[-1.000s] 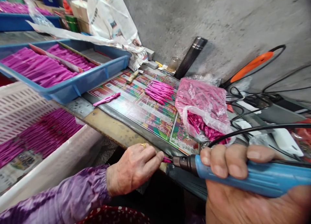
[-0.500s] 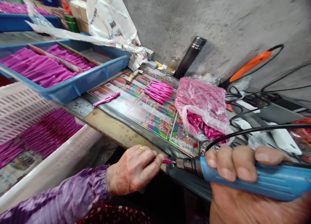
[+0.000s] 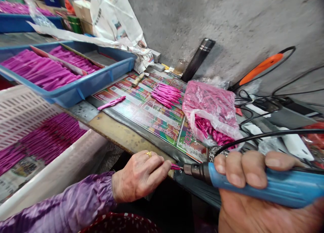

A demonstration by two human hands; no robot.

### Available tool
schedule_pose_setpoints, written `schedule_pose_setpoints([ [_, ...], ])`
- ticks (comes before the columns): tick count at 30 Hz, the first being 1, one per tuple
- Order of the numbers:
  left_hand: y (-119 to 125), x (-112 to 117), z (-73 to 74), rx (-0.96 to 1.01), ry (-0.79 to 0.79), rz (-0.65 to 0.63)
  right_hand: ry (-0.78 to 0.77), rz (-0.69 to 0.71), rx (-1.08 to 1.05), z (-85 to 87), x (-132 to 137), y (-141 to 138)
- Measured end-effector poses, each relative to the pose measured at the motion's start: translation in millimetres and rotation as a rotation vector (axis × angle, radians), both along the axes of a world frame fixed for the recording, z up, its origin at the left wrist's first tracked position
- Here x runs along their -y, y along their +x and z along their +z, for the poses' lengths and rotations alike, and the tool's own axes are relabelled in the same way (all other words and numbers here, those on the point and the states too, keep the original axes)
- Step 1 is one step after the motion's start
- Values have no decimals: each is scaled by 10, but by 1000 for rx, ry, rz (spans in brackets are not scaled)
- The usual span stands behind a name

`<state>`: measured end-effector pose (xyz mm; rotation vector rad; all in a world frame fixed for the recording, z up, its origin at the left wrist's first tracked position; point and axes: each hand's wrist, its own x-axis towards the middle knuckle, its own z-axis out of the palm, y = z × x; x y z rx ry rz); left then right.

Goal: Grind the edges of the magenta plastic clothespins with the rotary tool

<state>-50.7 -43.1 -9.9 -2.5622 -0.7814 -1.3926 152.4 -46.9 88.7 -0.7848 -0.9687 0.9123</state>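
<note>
My left hand (image 3: 141, 175), with a gold ring and a purple sleeve, pinches a small pink piece (image 3: 174, 166) at the bench's front edge. Its tip meets the metal nose of a blue corded rotary tool (image 3: 255, 185), which my right hand (image 3: 250, 192) grips with fingers wrapped over the handle. A clear plastic bag of pink pieces (image 3: 211, 113) lies just beyond the tool. A row of pink pieces (image 3: 165, 94) and one lone pink piece (image 3: 111, 103) rest on the printed mat (image 3: 152, 116).
A blue tray (image 3: 76, 88) of magenta sticks sits at left, above a white slotted crate (image 3: 37, 138) holding more. A black flask (image 3: 197, 59) leans on the grey wall. Black cables, an orange-handled tool (image 3: 260, 67), a small hammer (image 3: 138, 79) and newspaper (image 3: 116, 20) are also there.
The blue tool's nose drew slightly to the right, away from my left hand, and then held. My left hand keeps pinching the pink piece in the same place.
</note>
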Motion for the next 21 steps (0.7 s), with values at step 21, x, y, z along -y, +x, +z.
schedule_pose_setpoints([
  [21, -6, 8, -17, 20, -14, -27, 29, 58, 35, -25, 39, -14],
])
